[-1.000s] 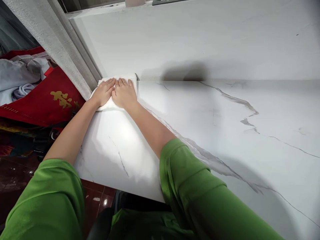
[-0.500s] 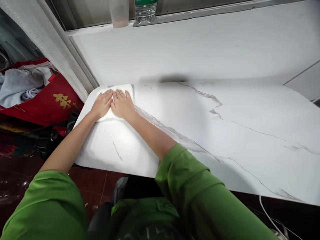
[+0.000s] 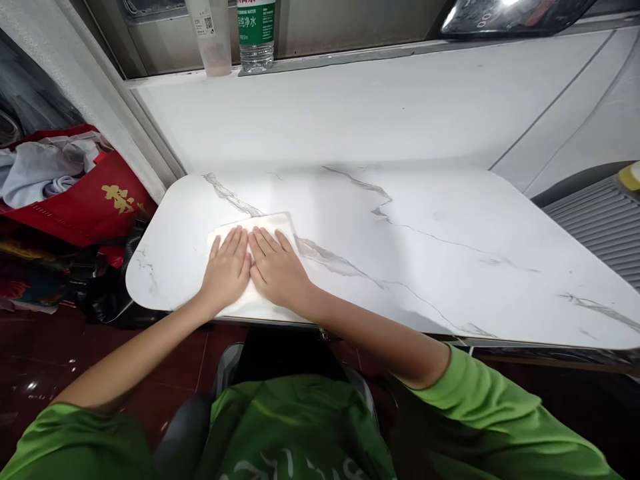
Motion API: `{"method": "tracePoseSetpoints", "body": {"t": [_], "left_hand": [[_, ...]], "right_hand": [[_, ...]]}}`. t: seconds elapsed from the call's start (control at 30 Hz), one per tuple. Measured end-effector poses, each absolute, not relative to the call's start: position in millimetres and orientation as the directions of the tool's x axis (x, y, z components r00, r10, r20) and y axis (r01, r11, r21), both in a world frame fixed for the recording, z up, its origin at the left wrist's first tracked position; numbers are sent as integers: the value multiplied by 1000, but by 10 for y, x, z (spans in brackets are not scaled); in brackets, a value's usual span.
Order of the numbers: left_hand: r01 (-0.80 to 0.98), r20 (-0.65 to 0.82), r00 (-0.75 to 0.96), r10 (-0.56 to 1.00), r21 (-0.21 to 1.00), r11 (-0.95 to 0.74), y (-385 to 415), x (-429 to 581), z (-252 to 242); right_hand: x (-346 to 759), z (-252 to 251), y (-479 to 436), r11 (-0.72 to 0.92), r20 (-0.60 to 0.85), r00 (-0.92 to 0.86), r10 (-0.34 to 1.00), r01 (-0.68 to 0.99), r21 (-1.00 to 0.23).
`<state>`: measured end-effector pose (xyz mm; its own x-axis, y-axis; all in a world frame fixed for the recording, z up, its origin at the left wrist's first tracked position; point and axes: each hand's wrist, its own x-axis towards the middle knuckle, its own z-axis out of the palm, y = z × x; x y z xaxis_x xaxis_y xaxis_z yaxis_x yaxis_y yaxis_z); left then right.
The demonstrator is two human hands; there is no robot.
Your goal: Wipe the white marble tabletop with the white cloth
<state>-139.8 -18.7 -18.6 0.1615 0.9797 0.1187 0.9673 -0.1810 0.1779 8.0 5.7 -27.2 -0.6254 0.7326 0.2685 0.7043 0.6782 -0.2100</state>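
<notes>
A folded white cloth [image 3: 273, 223] lies on the white marble table [image 3: 425, 253], near its front edge on the left side. My left hand [image 3: 226, 268] and my right hand [image 3: 277, 267] rest side by side on top of the cloth. Both palms press flat on it with fingers stretched out and pointing away from me. Most of the cloth is hidden under my hands. My arms wear short green sleeves.
A water bottle [image 3: 256, 37] and a clear tumbler [image 3: 210, 37] stand on the ledge behind the table. Red fabric with gold lettering [image 3: 95, 200] and grey clothes are piled at the left. A slatted grey surface [image 3: 600, 220] sits at the right.
Both hands have slid the cloth from the far left corner of the table toward me, to the near edge. The camera has pulled back and now shows the whole tabletop.
</notes>
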Motion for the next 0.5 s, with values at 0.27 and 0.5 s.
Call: {"method": "tracePoseSetpoints", "body": {"t": [0.27, 0.5], "left_hand": [[933, 101, 270, 958, 219, -286, -350, -1006, -183], [949, 20, 248, 969, 198, -247, 28, -857, -144]], "right_hand": [[529, -297, -134, 685, 263, -639, 723, 713, -150], [617, -295, 219, 642, 211, -609, 764, 749, -164]]}}
